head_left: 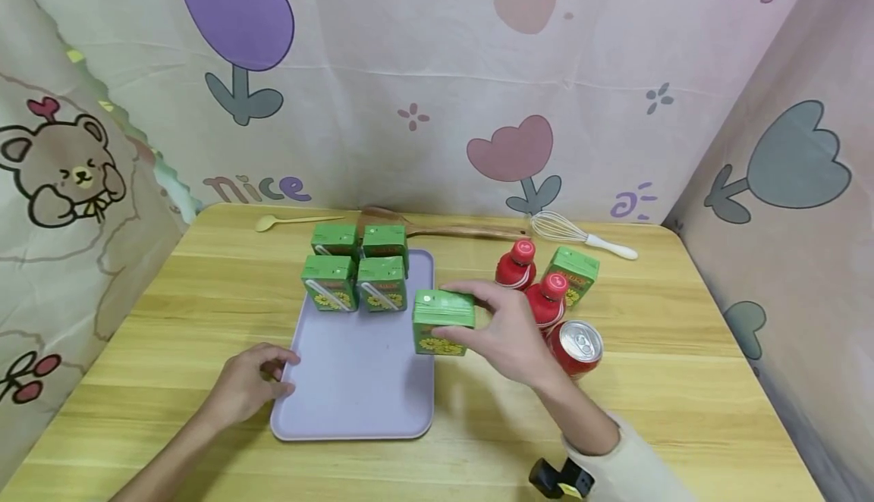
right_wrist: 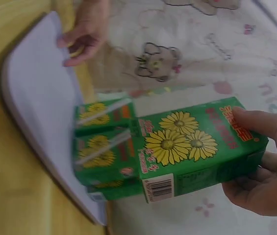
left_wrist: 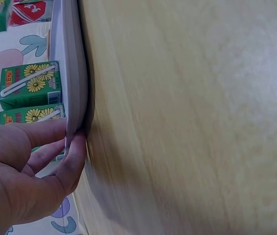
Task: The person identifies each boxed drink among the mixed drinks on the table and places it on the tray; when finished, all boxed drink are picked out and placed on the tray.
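Observation:
My right hand (head_left: 501, 331) grips a green drink carton (head_left: 444, 324) with yellow flowers on its front, held up over the right edge of the lilac tray (head_left: 355, 403). In the right wrist view, thumb and fingers hold that carton (right_wrist: 192, 142) by its top end. At the tray's left side, my left hand (head_left: 246, 384) pinches the rim, the thumb and fingers on either side of it in the left wrist view. Several green cartons (head_left: 382, 284) with straws on their fronts stand together at the tray's far left, two in the nearer row and two behind.
Right of the tray stand two red bottles (head_left: 546, 301), a red can (head_left: 579, 344) and another green carton (head_left: 573, 271). Along the back lie a yellow spoon (head_left: 269, 222), a wooden turner (head_left: 464, 231) and a white-handled whisk (head_left: 601, 243). Printed cloth (head_left: 410, 47) hangs behind the table.

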`<action>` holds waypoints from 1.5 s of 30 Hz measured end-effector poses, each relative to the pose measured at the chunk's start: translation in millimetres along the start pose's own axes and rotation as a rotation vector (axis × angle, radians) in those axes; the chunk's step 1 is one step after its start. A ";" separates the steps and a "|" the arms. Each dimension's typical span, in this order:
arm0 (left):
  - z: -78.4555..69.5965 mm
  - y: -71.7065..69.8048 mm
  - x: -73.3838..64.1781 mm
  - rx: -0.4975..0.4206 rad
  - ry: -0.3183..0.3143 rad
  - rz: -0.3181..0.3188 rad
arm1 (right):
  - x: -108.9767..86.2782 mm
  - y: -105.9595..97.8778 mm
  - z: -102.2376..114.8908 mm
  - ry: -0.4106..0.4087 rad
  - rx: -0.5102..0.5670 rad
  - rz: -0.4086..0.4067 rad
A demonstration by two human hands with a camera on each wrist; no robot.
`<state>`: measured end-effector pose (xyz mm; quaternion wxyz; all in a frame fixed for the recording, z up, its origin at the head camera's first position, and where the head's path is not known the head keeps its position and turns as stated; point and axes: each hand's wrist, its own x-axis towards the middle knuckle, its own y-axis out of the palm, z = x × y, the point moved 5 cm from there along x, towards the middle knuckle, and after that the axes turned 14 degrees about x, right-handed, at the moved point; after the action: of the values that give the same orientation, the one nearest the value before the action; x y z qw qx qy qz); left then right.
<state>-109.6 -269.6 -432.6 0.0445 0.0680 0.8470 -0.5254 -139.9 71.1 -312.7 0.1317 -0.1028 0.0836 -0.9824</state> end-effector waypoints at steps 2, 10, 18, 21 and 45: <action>0.1 -0.5 -0.6 0.003 0.000 -0.002 | 6.4 9.4 -6.0 -0.008 -0.007 0.006; -1.1 -0.6 -0.6 -0.007 -0.008 0.007 | 30.1 44.4 -28.9 0.009 0.039 0.028; -0.8 -1.8 -1.3 0.000 -0.015 0.005 | 44.0 71.7 -42.2 -0.026 0.064 0.039; -0.6 -2.6 -1.5 0.005 -0.012 0.002 | 47.9 82.6 -45.2 -0.016 0.049 0.047; -0.5 -0.4 1.6 0.013 -0.002 0.000 | 65.9 147.9 -54.1 -0.004 -0.044 0.109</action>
<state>-111.2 -269.2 -432.3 0.0450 0.0675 0.8435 -0.5310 -178.5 -80.4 -381.3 0.1828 -0.1027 0.1105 -0.9715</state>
